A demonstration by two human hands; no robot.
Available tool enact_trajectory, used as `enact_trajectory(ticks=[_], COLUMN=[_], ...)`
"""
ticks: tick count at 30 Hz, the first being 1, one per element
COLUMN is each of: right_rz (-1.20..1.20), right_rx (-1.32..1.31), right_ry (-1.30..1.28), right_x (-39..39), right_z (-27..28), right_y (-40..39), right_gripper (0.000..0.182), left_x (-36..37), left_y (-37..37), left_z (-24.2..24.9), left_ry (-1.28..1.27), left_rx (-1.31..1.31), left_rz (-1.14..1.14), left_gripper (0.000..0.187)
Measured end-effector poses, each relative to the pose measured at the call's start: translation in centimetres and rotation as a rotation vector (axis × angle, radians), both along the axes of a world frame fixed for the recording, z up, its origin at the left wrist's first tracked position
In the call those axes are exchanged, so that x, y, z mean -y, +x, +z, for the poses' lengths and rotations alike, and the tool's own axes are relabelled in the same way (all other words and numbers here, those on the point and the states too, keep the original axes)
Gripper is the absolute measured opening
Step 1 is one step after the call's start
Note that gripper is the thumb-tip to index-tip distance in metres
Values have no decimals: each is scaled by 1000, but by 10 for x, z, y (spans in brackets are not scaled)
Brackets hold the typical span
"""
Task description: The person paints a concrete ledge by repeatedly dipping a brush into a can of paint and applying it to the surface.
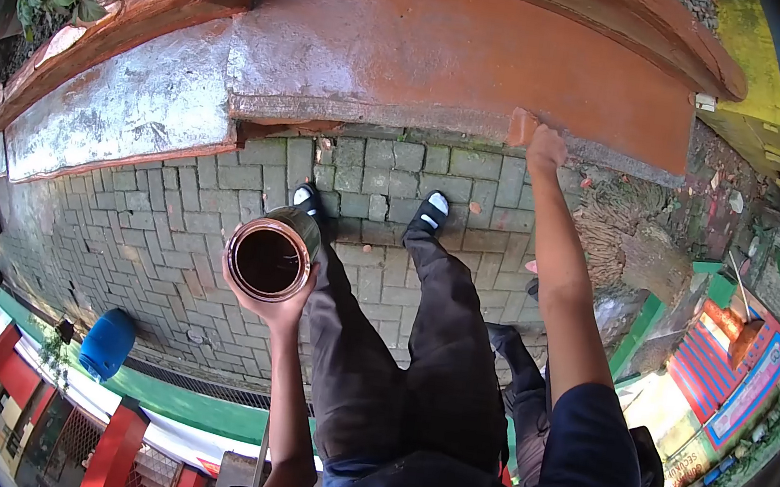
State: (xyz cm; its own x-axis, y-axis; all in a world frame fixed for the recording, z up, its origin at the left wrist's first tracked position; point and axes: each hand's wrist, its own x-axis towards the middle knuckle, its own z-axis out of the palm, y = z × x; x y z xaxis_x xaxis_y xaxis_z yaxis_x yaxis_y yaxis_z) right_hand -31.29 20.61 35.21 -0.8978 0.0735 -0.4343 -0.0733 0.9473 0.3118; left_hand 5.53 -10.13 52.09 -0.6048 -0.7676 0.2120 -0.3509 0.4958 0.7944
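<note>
My left hand (277,306) holds a round container (268,263) from below and the side, its open top showing dark contents. Stretched forward, my right hand (548,147) grips a small orange-brown object (522,127), perhaps a brush, at the front edge of a low ledge (472,54). The right part of that ledge is orange-brown and smooth. Towards the left its surface (134,105) looks pale and worn, with white patches.
Grey paving blocks (378,179) lie under my feet. A tree stump with roots (628,244) stands at the right. Another person's dark-trousered leg (526,406) is close behind my right arm. A blue barrel (107,343) stands at the lower left.
</note>
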Motion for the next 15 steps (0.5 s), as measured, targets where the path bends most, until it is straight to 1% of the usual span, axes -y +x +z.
enact_trajectory(ticks=[2,4,5,6,8,11,13,15], right_rz=[10,-67,-55,-42,-12,42,5,47], right_rx=[1,-50,-14,24,-23,22,80,99], right_ry=[-8,-68,-115,-161,-219,-252,-336,-448], right_x=[30,58,83,112,169,257,314,371], right_z=[-8,-35,-32,-29,-37,-33,-26,-27], right_y=[12,34,48,64,99,138,162,192], right_gripper=[26,26,25,24,23,22,22,21], left_x=[3,10,16,22,37,70,92,118], left_y=[-1,2,5,10,21,47,71,89], left_z=[1,0,-2,-3,-3,-4,-3,1], left_ry=[21,55,63,63,66,120,124,112], left_rx=[-17,-30,-30,-28,-31,-65,-38,-7], left_rz=[-2,-9,-16,-26,-31,-61,-11,-12], left_gripper=[115,116,116,116,116,115,114,114])
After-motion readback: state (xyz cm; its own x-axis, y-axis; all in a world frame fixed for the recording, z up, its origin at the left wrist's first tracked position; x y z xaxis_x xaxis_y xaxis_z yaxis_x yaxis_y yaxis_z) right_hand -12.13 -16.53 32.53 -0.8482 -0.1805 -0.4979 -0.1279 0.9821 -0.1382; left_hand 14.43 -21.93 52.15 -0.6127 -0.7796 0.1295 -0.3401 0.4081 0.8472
